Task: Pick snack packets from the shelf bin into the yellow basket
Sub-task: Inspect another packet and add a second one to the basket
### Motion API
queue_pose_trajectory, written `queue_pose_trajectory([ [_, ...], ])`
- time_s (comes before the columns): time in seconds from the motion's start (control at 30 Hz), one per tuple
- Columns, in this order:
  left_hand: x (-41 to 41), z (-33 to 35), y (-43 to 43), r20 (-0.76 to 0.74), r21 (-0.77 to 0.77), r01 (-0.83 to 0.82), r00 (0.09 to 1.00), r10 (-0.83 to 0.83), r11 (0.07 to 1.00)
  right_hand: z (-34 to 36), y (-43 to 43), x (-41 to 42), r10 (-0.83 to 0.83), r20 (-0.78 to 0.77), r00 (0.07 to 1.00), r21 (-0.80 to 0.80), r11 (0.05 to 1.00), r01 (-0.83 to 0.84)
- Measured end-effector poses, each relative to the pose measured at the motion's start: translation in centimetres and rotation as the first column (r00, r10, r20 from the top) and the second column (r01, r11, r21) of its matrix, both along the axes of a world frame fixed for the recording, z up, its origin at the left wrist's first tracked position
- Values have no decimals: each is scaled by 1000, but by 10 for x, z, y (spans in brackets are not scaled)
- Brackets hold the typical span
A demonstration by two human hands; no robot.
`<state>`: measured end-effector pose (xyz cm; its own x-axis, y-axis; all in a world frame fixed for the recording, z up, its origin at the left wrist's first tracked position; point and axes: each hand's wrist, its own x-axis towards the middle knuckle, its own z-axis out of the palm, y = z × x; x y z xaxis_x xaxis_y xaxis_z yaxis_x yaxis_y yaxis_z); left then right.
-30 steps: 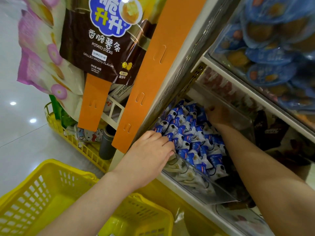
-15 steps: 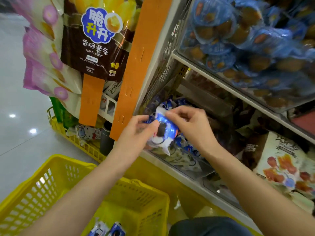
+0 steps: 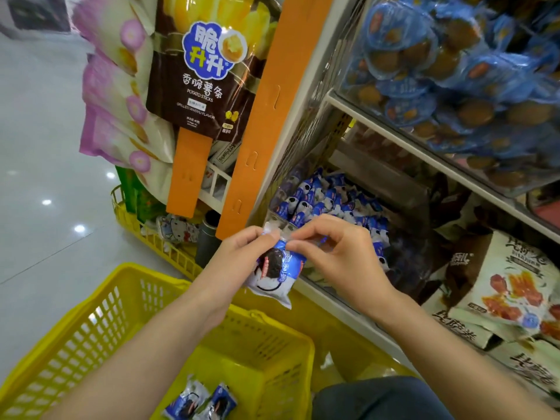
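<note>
Both hands pinching one blue-and-white snack packet (image 3: 277, 269) by its top edge, left hand (image 3: 239, 256), right hand (image 3: 336, 253), held in front of the shelf bin (image 3: 327, 204), above the yellow basket (image 3: 127, 316), two packets (image 3: 201, 403) inside it.

held packet (image 3: 277, 269): I'm seeing blue and white, dark cookie print
bin packets (image 3: 321, 201): showing the same blue and white
basket (image 3: 91, 322): reading yellow, slotted grid pattern
basket packets (image 3: 201, 401): showing blue, white, dark print
hanging strips (image 3: 266, 116): I'm logging orange
potato sticks bag (image 3: 197, 116): showing brown, yellow top, blue logo
side bags (image 3: 115, 95): showing cream, pink rings, purple edges
upper packs (image 3: 454, 71): I'm seeing blue film, brown rounds
</note>
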<state>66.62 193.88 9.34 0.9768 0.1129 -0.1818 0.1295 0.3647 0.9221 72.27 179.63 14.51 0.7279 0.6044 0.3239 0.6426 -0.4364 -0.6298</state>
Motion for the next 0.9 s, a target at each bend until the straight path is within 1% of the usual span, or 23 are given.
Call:
queue_pose_trajectory([
  [0.07, -1, -2, 3, -12, -5, 42, 999, -42, 999, -2, 0, 2, -96, -193, 977, 140, 982, 124],
  [0.1, -1, -3, 4, -7, -9, 32, 999, -33, 999, -3, 0, 3, -134, -298, 945, 214, 955, 203],
  [0.17, 0, -5, 5, 27, -13, -78, 997, 78, 997, -5, -2, 4, -155, -530, 834, 297, 887, 353],
  [0.23, 1, -4, 7, 109, 42, -233, 968, 227, 972, -11, -5, 4, -91, -711, 698, 300, 858, 417],
  [0.27, 1, -2, 8, 172, 87, -295, 945, 277, 952, -15, -7, 3, -55, -760, 647, 292, 861, 416],
  [0.3, 1, -1, 8, 249, 137, -345, 919, 305, 929, -18, -9, 1, -24, -786, 618, 287, 871, 398],
  [0.33, 2, 0, 9, 321, 192, -379, 896, 307, 905, -22, -9, -1, 2, -792, 610, 289, 883, 371],
  [0.37, 3, 1, 9, 385, 249, -404, 875, 293, 880, -25, -10, -3, 16, -782, 623, 291, 893, 344],
  [0.4, 3, 2, 9, 433, 287, -418, 859, 272, 862, -28, -9, -4, 13, -756, 655, 292, 901, 320],
  [0.43, 3, 2, 8, 465, 296, -419, 848, 253, 858, -30, -9, -6, -12, -697, 717, 290, 910, 296],
  [0.47, 3, 2, 7, 475, 278, -407, 846, 244, 870, -31, -10, -6, -57, -591, 805, 278, 922, 269],
  [0.5, 4, 1, 7, 463, 244, -386, 853, 243, 890, -32, -11, -7, -105, -442, 891, 256, 937, 237],
  [0.53, 4, 2, 8, 427, 198, -351, 871, 242, 915, -31, -12, -7, -130, -285, 950, 229, 953, 200],
  [0.57, 4, 1, 9, 369, 133, -299, 900, 233, 945, -31, -14, -8, -132, -159, 978, 203, 965, 163],
  [0.63, 4, -1, 13, 211, -69, -131, 967, 143, 989, -29, -18, -7, -116, -15, 993, 151, 982, 117],
  [0.67, 4, -2, 16, 149, -161, -59, 985, 84, 985, -28, -21, -7, -108, 44, 993, 124, 987, 102],
  [0.7, 4, -3, 17, 116, -207, -15, 992, 40, 978, -28, -23, -5, -97, 110, 989, 95, 992, 87],
  [0.73, 3, -3, 16, 111, -202, 16, 994, 7, 979, -28, -24, -4, -76, 175, 982, 68, 996, 65],
  [0.8, 1, -1, 11, 111, -117, 37, 994, -24, 992, -25, -26, 0, -16, 290, 957, 16, 1000, 11],
  [0.87, 1, 0, 8, 102, -48, 9, 995, -4, 999, -21, -27, 1, 44, 391, 919, -36, 999, -32],
  [0.9, 1, 0, 8, 108, -24, -5, 994, 7, 1000, -20, -27, 2, 78, 418, 905, -63, 996, -56],
])
